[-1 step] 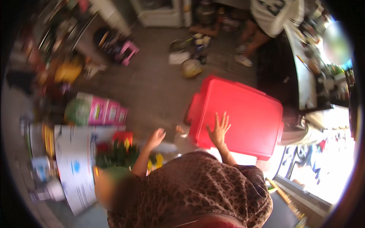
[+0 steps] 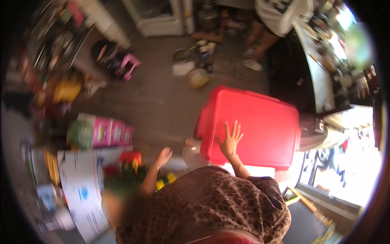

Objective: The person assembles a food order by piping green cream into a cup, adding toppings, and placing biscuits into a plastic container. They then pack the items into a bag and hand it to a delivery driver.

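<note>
A large red plastic lid point(image 2: 260, 122) lies in front of me to the right, on a storage box whose sides I can barely see. My right hand point(image 2: 230, 141) is flat on it near its left side, fingers spread. To the left of the box my left hand point(image 2: 163, 157) hangs in the air, its fingers loosely curled together, and nothing shows in it. Below that hand are green leaves with yellow pieces point(image 2: 162, 181) and a red packet point(image 2: 131, 157). A pale, see-through container point(image 2: 191, 156) stands between my left hand and the box.
A white printed cardboard sheet point(image 2: 83, 175) and a pink-and-white box point(image 2: 111, 131) lie at the left. Pots and a yellowish bowl point(image 2: 198, 78) sit on the floor ahead. Another person in a white shirt point(image 2: 276, 16) stands at the far right beside a counter point(image 2: 315, 77).
The whole view has shifted slightly, with floor things lower and a little further left. My right hand stays spread on the lid; my left hand has barely moved.
</note>
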`<action>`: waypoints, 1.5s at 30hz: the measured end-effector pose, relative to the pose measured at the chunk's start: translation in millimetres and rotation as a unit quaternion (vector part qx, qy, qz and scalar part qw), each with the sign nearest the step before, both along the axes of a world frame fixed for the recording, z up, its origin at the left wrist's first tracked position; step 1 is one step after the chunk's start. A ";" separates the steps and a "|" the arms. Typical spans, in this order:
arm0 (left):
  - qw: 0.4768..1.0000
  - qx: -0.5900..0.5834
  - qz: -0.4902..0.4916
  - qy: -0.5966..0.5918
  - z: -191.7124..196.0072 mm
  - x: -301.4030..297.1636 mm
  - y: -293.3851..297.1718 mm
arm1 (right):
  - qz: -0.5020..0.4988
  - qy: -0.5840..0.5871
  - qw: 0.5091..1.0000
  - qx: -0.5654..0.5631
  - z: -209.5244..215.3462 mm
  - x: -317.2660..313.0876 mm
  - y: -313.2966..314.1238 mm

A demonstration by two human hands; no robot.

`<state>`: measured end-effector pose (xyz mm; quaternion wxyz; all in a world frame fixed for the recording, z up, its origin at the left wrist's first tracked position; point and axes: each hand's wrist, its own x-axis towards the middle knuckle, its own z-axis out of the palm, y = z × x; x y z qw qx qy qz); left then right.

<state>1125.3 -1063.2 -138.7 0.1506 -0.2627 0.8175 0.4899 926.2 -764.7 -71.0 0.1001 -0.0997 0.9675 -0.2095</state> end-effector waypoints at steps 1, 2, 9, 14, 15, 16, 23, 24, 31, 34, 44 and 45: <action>0.997 0.010 -0.022 -0.074 -14.8 4.2 -28.2 | -0.028 0.022 0.999 -0.009 -11.5 -14.7 -18.3; 0.998 0.003 -0.025 -0.056 -31.7 27.8 -55.9 | -0.058 0.049 0.997 -0.029 -21.7 -38.3 -38.2; 0.901 0.036 0.060 -0.428 -16.4 -67.0 -171.8 | -0.188 0.055 0.981 -0.002 -34.7 -193.7 -107.0; 0.915 0.075 0.037 -0.394 -43.3 -230.1 -231.2 | -0.186 0.009 0.982 0.045 -49.9 -228.9 -117.2; 0.921 0.079 0.023 -0.382 -50.4 -270.1 -240.8 | -0.190 0.023 0.981 0.046 -51.1 -230.8 -120.3; 0.926 0.082 0.014 -0.367 -55.0 -310.9 -250.0 | -0.191 0.029 0.980 0.043 -48.8 -237.4 -123.4; 0.964 0.114 -0.042 -0.238 -73.9 -586.8 -267.4 | -0.218 0.023 0.975 0.035 -43.8 -248.8 -129.6; 0.968 0.119 -0.048 -0.214 -70.7 -620.0 -262.6 | -0.219 0.021 0.975 0.034 -43.4 -256.5 -127.8; 0.963 0.101 -0.063 -0.243 -77.3 -733.5 -225.8 | -0.224 -0.025 0.974 -0.006 -37.9 -278.5 -121.9; 0.950 0.209 -0.162 -0.165 -37.7 -791.4 -145.7 | -0.215 -0.044 0.976 -0.006 -34.3 -289.3 -113.6; 0.659 0.190 -0.365 0.629 396.3 -1046.7 138.0 | -0.224 -0.057 0.973 -0.021 -89.4 -350.9 -35.1; 0.660 0.196 -0.367 0.625 419.9 -1030.2 147.8 | -0.229 -0.076 0.970 -0.040 -91.4 -359.2 -22.7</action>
